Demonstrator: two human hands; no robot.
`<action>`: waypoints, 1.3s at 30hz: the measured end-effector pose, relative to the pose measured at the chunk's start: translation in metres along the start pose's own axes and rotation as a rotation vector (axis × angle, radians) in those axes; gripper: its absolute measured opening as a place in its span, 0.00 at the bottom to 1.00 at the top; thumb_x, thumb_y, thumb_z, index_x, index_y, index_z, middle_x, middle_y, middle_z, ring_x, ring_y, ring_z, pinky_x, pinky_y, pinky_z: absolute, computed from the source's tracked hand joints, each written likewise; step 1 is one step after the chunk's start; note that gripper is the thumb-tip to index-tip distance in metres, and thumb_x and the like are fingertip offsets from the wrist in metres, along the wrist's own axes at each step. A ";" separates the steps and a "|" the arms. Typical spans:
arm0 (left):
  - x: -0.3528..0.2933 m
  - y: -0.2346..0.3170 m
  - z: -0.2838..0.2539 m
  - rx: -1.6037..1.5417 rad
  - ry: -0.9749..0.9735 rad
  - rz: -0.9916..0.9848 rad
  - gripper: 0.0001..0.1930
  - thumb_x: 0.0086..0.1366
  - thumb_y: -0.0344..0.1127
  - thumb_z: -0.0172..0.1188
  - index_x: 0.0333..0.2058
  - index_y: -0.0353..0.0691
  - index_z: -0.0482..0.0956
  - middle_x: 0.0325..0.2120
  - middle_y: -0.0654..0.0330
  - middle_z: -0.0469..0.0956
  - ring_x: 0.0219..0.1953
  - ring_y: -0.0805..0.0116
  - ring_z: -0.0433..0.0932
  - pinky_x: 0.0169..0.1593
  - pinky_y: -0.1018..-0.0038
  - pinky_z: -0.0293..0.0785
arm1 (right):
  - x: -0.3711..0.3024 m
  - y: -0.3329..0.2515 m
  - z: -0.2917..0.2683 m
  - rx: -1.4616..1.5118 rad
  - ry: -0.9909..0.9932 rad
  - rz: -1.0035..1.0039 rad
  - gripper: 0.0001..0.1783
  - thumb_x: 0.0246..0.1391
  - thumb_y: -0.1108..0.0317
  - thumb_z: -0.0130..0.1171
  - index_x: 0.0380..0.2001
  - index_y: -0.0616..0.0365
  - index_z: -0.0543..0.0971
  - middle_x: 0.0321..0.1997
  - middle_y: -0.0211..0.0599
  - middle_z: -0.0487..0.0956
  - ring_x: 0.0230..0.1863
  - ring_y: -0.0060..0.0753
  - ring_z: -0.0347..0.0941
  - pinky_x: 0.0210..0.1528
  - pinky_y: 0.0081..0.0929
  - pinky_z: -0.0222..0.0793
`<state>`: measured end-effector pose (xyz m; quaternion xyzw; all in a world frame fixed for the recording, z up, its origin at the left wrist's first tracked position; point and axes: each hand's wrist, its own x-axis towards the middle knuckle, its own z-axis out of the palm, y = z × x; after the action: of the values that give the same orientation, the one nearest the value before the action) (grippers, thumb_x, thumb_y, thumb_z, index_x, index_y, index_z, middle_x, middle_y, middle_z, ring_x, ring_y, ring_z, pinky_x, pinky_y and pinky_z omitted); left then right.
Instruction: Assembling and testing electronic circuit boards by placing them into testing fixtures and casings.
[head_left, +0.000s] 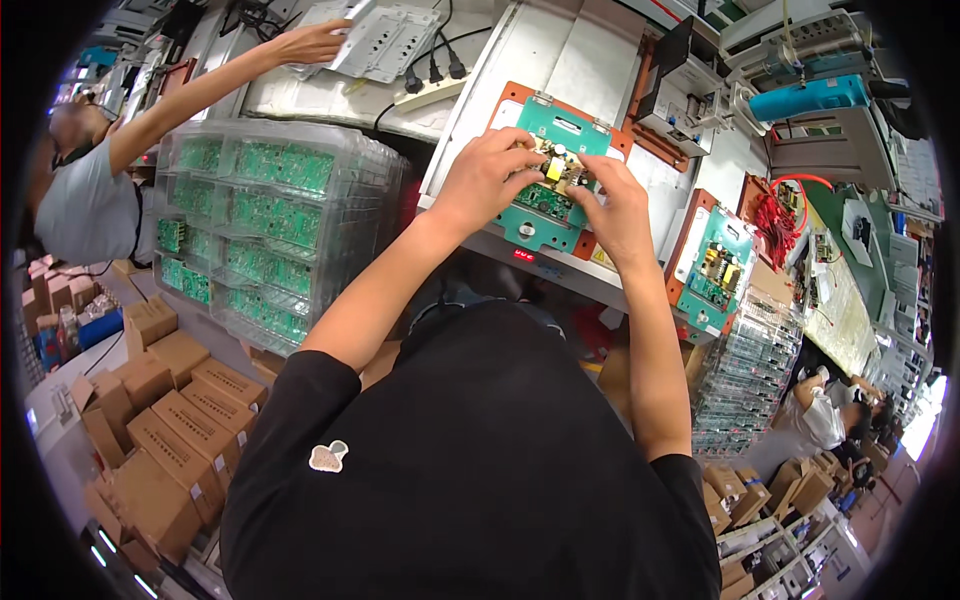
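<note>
A populated circuit board (556, 172) with a yellow component on top lies over a green fixture plate (531, 228) with an orange-red frame. My left hand (486, 181) is closed on the board's left side, thumb and fingers bent at its edge. From the other side my right hand (621, 207) pinches the board's right edge. The fingertips partly cover the board, so its outer edges are hidden. To the right, a second green fixture (700, 297) holds a similar board (716, 270) with a yellow part, apart from my hands.
Clear stacked trays of green boards (283, 215) stand at my left. Farther left are cardboard boxes (190, 425) and a co-worker's arm (200, 98) reaching toward white panels (390, 42). A power strip (430, 92), teal cylindrical tool (808, 98) and red wires (775, 222) lie about the bench.
</note>
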<state>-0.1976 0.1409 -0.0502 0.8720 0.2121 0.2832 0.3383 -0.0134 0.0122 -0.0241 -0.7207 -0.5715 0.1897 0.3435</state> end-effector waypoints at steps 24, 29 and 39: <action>-0.143 -0.082 -0.025 -0.097 0.147 -0.470 0.33 0.59 0.20 0.64 0.64 0.34 0.67 0.50 0.50 0.78 0.51 0.66 0.79 0.54 0.71 0.76 | -0.143 0.013 -0.060 0.208 0.430 0.126 0.13 0.59 0.79 0.58 0.48 0.65 0.79 0.45 0.36 0.78 0.39 0.24 0.75 0.44 0.21 0.71; -0.142 -0.082 -0.034 -0.100 0.153 -0.560 0.33 0.59 0.19 0.63 0.64 0.36 0.68 0.49 0.50 0.79 0.48 0.69 0.80 0.52 0.73 0.76 | -0.180 0.030 -0.066 0.173 0.528 0.210 0.13 0.62 0.79 0.57 0.50 0.66 0.78 0.46 0.34 0.77 0.40 0.21 0.75 0.42 0.17 0.73; -0.111 -0.022 -0.048 0.213 0.421 -0.367 0.17 0.62 0.23 0.61 0.50 0.35 0.78 0.45 0.55 0.79 0.40 0.68 0.78 0.43 0.71 0.78 | -0.227 0.036 -0.074 0.143 0.715 0.317 0.12 0.63 0.80 0.55 0.48 0.66 0.79 0.45 0.35 0.79 0.39 0.21 0.75 0.44 0.19 0.72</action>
<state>-0.3153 0.1159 -0.0750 0.7718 0.4601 0.3681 0.2391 -0.0012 -0.2293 -0.0255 -0.7948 -0.2831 0.0166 0.5365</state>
